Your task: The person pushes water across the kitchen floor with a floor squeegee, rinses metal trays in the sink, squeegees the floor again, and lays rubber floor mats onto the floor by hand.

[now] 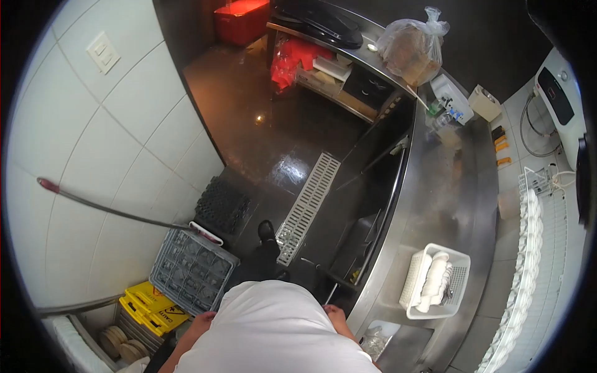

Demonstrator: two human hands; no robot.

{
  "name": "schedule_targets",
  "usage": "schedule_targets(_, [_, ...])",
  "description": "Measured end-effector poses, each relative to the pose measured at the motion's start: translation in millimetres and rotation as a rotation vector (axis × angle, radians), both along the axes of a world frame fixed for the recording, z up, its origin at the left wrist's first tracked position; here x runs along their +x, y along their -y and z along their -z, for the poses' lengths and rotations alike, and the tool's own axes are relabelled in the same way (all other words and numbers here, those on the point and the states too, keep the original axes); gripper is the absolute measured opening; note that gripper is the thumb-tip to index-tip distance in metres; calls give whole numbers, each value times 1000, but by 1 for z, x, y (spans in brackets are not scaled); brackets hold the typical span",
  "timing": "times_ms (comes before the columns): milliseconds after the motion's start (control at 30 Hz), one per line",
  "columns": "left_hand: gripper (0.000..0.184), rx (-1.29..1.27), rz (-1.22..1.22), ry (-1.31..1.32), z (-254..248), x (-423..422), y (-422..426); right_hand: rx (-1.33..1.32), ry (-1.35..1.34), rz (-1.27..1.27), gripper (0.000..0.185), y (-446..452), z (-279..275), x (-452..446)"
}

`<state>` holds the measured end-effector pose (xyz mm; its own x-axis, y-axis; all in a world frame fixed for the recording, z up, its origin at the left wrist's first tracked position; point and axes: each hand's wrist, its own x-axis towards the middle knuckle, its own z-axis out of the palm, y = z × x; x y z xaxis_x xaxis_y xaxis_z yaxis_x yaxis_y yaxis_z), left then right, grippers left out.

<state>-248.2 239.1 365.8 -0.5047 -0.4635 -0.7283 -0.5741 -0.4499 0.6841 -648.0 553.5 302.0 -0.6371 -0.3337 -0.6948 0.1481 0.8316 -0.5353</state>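
My left hand [202, 323] hangs low beside my hip, partly covered by my white shirt [280, 329]. Close to it are a grey plastic dish rack [193, 267] and a folded yellow caution sign [154, 308]. On the other side, my right hand [336, 316] is down near the front of the steel counter [398, 224], and the shirt covers some of it. I see nothing held in either hand; the fingers are too hidden to judge. A white basket [463, 287] on the counter holds stacked white crockery [435, 280] and some metal cutlery.
A drain grate [311, 202] crosses the dark wet floor ahead of my shoe [266, 231]. A long-handled tool [112, 209] leans by the tiled wall. Farther off are a bagged brown item [413, 53], a shelf unit [339, 81] and a red bin [242, 22].
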Motion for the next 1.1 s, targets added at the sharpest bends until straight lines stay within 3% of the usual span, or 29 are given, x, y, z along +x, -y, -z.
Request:
schedule_targets(100, [25,76,-16,-77,9,-41,33,-12,181,201,26,-7,26,-8])
schedule_targets(200, [29,147,43,-44,47,-67,73,43,191,194,27,29,13,-48])
schedule_targets(300, [33,133,106,-11,43,-100,111,64,163,136,27,71,-13,-87])
schedule_targets(367, [35,201,57,54,-24,-155,138,57,138,105,27,98,-25,-116])
schedule_targets(467, [37,28,341,130,-59,-204,173,50,107,50,27,131,-38,-155])
schedule_targets(533, [37,40,259,79,-83,-237,184,49,99,10,27,149,-43,-179])
schedule_targets(600, [39,23,224,101,-78,-246,187,51,105,-22,28,168,-45,-204])
schedule_targets(700, [41,-61,190,200,-3,-218,166,67,129,-80,28,191,-41,-242])
schedule_targets(767, [41,-73,126,213,13,-225,161,80,153,-129,28,206,-34,-271])
schedule_targets(1100, [40,42,-184,291,7,-387,137,143,227,-431,29,286,-25,-472])
